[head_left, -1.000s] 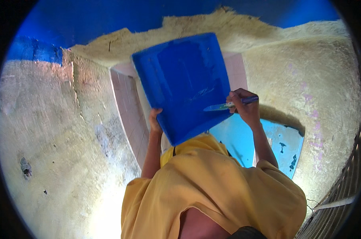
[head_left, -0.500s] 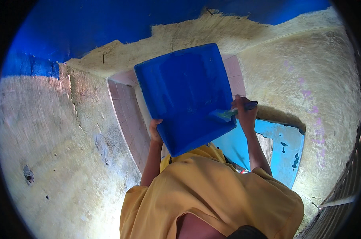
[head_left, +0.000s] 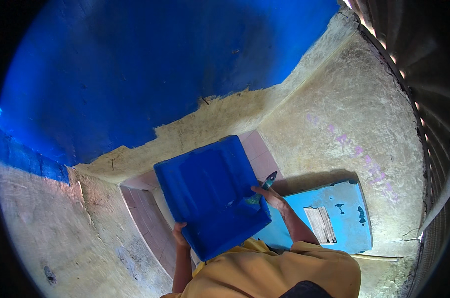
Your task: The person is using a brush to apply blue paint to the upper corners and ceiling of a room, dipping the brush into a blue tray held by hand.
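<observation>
My left hand [head_left: 181, 234] grips the lower left edge of a blue paint tray [head_left: 207, 184], with the thumb over its rim; the fingers underneath are hidden. The tray has a raised rim and streaks of blue paint inside. My right hand [head_left: 272, 197] holds a paintbrush [head_left: 268, 180] at the tray's right edge, its dark handle pointing up and its bristle end low in the right part of the tray. A yellow garment [head_left: 284, 273] covers my body and upper right arm.
Blue paint [head_left: 145, 64] with a jagged edge covers much of the wall above bare plaster [head_left: 329, 99]. Pink tiles [head_left: 145, 223] line the area behind the tray. A light blue door or panel [head_left: 349, 213] is on the right, near corrugated sheeting [head_left: 433, 149] along the far right.
The view has tilted and moved up onto more blue wall, so tray and hands sit lower in it. The brush handle has turned from sideways to pointing upward.
</observation>
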A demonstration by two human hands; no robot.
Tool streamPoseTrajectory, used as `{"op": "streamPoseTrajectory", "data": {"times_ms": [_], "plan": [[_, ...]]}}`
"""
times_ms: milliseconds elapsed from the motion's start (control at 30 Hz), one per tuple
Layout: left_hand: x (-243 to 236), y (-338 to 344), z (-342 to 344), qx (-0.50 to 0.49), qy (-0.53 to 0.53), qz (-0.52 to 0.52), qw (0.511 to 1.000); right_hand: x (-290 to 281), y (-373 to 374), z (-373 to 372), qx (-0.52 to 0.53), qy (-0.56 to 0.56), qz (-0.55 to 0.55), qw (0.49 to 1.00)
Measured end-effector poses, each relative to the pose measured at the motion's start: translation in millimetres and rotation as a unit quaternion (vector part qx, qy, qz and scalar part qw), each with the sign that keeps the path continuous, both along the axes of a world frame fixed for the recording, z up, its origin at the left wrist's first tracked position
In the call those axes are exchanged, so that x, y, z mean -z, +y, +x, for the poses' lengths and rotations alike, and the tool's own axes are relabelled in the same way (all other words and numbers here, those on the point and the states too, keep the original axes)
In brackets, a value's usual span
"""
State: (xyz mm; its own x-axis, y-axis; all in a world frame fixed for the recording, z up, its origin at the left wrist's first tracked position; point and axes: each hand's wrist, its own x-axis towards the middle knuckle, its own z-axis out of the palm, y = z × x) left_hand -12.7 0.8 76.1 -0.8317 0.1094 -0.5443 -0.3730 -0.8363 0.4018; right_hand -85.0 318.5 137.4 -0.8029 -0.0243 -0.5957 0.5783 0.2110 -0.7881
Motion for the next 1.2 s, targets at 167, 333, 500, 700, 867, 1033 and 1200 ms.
{"op": "streamPoseTrajectory", "data": {"times_ms": [167,333,500,700,867,1033,1200], "plan": [[-3,-5,-4,0.045,-0.031,-0.1,0.993,-7,-1,10,0.011,-0.117,-0.05,0.992],[3,-21,-7,0.135,-0.055,-0.156,0.977,37,-2,25,0.13,-0.109,-0.15,0.974],[-11,-24,-19,0.156,-0.005,-0.083,0.984,56,17,31,0.134,-0.106,-0.22,0.96],[-1,-25,-44,0.13,0.083,-0.18,0.972,40,26,39,0.134,-0.034,-0.213,0.967],[39,-65,-36,0.131,0.193,-0.198,0.952,21,42,53,0.134,0.025,-0.219,0.966],[64,-112,40,0.199,-0.008,-0.525,0.828,7,61,64,0.183,0.047,-0.232,0.954],[43,-147,116,0.261,-0.024,-0.8,0.539,-3,72,68,0.231,0.073,-0.189,0.952]]}}
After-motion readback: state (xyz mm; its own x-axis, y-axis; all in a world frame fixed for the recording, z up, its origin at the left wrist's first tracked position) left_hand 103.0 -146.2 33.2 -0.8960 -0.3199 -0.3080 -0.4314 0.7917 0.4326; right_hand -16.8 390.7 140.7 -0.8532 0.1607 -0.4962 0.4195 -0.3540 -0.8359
